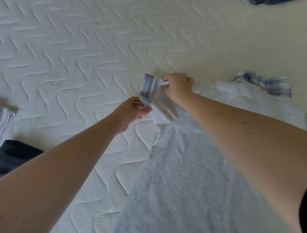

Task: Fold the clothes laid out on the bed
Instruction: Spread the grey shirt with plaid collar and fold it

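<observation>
White quilted bedding with a wavy stitched pattern fills the view; we record the bed [74, 54] as the carrying area, its edges lying outside the frame on all sides. We find a light grey garment [182, 183] spread across the right half of the bed, running from the lower edge of the frame up toward the middle, its lower part cut off and much of its right portion covered by the person's right forearm. One sleeve [157, 103] of this garment ends in a blue and white plaid cuff [147, 88], turned up near the centre of the view. The left hand [131, 113] pinches the lower edge of that cuff between thumb and fingers, its fingers curled on the cloth. The right hand [178, 84] is clenched on the white fabric just beside the cuff, a fold of it bunched at the knuckles; its fingertips are tucked under and we cannot make them out. A second plaid cuff [272, 84] lies at the far right of the garment, blurred, well apart from both hands. At the left edge we note a white striped item [6, 118], only partly in frame, and below it a dark cloth [16, 154], cut off by the frame and partly covered by the left forearm. A dark blue item [269, 1] shows at the top edge, too cropped to identify.
</observation>
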### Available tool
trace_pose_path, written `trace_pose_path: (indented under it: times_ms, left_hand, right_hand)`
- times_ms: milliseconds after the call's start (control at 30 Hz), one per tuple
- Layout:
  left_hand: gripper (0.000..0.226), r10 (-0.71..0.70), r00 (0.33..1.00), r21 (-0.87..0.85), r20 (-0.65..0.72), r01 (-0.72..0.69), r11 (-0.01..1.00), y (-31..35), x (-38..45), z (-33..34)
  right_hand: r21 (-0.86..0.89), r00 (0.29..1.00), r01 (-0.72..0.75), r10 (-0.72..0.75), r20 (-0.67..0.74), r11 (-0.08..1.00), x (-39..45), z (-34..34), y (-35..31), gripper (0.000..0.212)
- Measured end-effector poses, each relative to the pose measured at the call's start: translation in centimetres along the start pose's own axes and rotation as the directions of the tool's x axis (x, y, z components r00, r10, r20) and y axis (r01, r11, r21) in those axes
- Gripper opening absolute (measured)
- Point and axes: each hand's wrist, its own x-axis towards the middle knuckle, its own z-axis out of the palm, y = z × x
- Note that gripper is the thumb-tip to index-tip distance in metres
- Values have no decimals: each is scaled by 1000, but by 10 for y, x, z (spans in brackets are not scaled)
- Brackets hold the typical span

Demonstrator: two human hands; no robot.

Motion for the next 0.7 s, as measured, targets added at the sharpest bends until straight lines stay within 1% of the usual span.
trace_pose_path:
  times_ms: [33,67,133,167,200,233,300,333,400,467,533,600,700]
  left_hand:
    - [41,4,1000,14,31,-5,1000,1,-1,-1]
    - [38,2,998,64,69,-7,998,1,-2,-1]
    - [31,-38,993,267,114,6,964,4,-4,1]
    - [29,-55,994,361,95,17,933,5,-5,1]
    - [27,-53,997,416,47,29,909,5,-5,1]
    - [23,-25,1000,434,-5,25,901,6,-6,-1]
    - [18,56,995,439,-80,-15,898,5,-11,-8]
    - [20,91,989,449,-112,-31,893,3,-15,-12]
    - [32,156,967,474,-200,-44,879,-6,-23,-21]
    - [41,179,938,496,-297,-8,868,-16,-31,-28]
    - [42,176,918,521,-356,39,853,-24,-38,-32]
    - [38,175,904,540,-389,70,839,-29,-43,-34]
    - [31,226,883,574,-410,57,817,-30,-47,-28]
  right_hand:
    - [43,1000,-1,2,-28,999,0,-2,-2,25]
    - [96,999,5,-1,-46,995,-1,-4,-4,23]
    - [225,998,31,-18,-60,974,-1,-12,-8,20]
    - [275,997,47,-29,-68,960,-2,-16,-9,20]
    - [301,996,60,-39,-77,952,-2,-20,-10,19]
    - [310,996,68,-44,-83,948,-2,-22,-11,19]
    - [316,995,65,-38,-89,947,-1,-24,-14,21]
    - [316,995,63,-34,-95,947,0,-23,-15,22]
    - [307,991,70,-31,-127,949,1,-18,-20,22]
    - [261,987,92,-53,-153,961,4,-11,-26,21]
    - [213,981,115,-77,-177,970,5,-2,-31,22]
    - [184,976,119,-81,-201,976,3,6,-32,31]
    - [136,972,107,-75,-222,985,-9,13,-25,51]
